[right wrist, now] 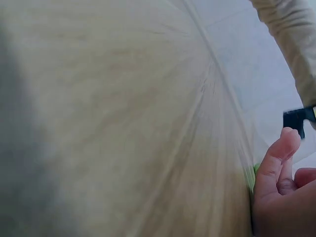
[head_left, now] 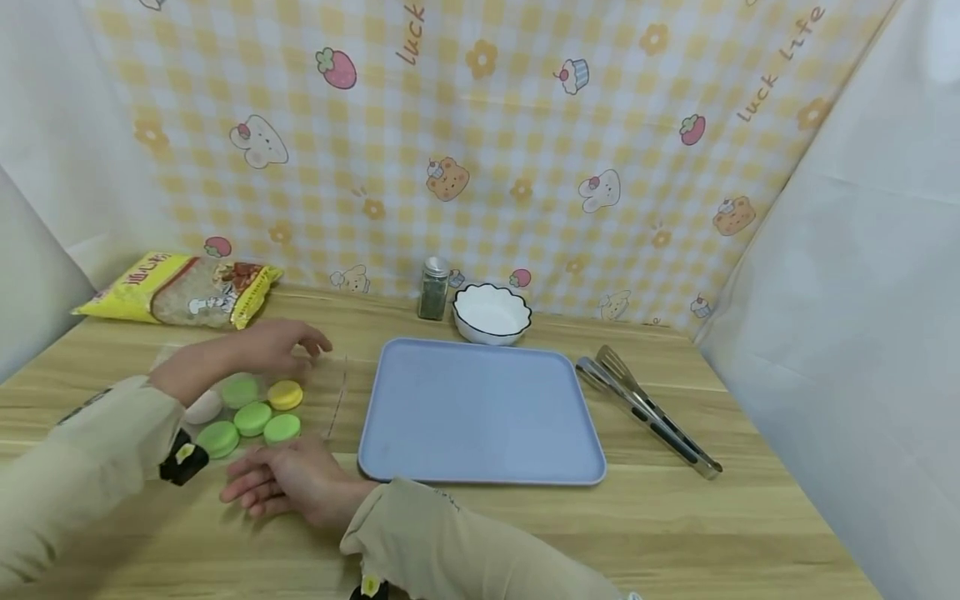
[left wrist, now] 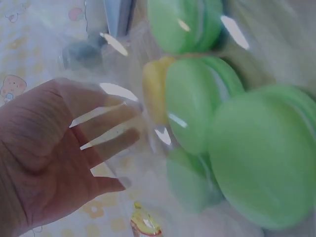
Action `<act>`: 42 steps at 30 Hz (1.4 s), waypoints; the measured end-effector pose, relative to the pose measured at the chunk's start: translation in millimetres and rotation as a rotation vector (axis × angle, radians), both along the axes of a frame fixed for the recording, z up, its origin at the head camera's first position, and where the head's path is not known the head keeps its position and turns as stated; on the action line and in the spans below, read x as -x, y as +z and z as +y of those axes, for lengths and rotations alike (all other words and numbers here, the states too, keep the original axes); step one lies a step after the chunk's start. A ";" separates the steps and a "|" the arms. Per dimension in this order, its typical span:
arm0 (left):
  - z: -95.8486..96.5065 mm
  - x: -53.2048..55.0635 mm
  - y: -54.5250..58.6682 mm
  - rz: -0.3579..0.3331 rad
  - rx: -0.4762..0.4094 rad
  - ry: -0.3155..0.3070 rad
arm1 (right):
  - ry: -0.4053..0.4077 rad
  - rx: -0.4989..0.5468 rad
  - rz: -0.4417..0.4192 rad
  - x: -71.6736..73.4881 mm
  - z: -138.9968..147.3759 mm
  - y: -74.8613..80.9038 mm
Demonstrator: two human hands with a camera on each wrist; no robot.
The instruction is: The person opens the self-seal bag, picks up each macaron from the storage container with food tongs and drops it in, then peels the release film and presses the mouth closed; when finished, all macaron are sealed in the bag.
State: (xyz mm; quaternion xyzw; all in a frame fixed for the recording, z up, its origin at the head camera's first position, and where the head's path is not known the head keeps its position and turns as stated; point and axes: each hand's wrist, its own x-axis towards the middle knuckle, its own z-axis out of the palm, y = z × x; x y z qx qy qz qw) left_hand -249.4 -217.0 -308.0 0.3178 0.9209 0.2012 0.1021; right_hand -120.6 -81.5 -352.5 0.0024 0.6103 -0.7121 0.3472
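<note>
Several green macarons (head_left: 252, 418), a yellow macaron (head_left: 285, 395) and a whitish one (head_left: 203, 407) lie in a clear plastic bag (head_left: 330, 400) on the left of the table. My left hand (head_left: 273, 346) is at the bag's far side, fingers spread and loosely bent. In the left wrist view, clear film overlaps those fingers (left wrist: 106, 123), with green macarons (left wrist: 266, 158) close by. Along the near side of the bag, my right hand (head_left: 296, 479) has relaxed fingers pointing left, just below the nearest green macarons. The right wrist view shows its fingers (right wrist: 281, 153) loosely bent, nothing between them.
A blue-grey tray (head_left: 480, 412) lies right of the bag. Behind it stand a white scalloped bowl (head_left: 492, 312) and a glass shaker jar (head_left: 433, 289). Metal tongs (head_left: 648, 412) lie at the right. A yellow food packet (head_left: 180, 290) rests at the back left.
</note>
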 end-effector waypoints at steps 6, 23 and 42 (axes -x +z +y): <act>7.3 -1.2 5.4 -0.035 -0.062 -0.034 | -0.032 0.009 0.028 -6.8 1.0 2.1; -35.5 -30.6 21.9 0.011 -0.349 0.209 | 0.132 -0.438 0.661 9.3 55.2 31.0; -54.0 -104.8 43.8 -0.006 -0.745 0.216 | 0.233 -0.489 1.153 11.0 147.2 92.9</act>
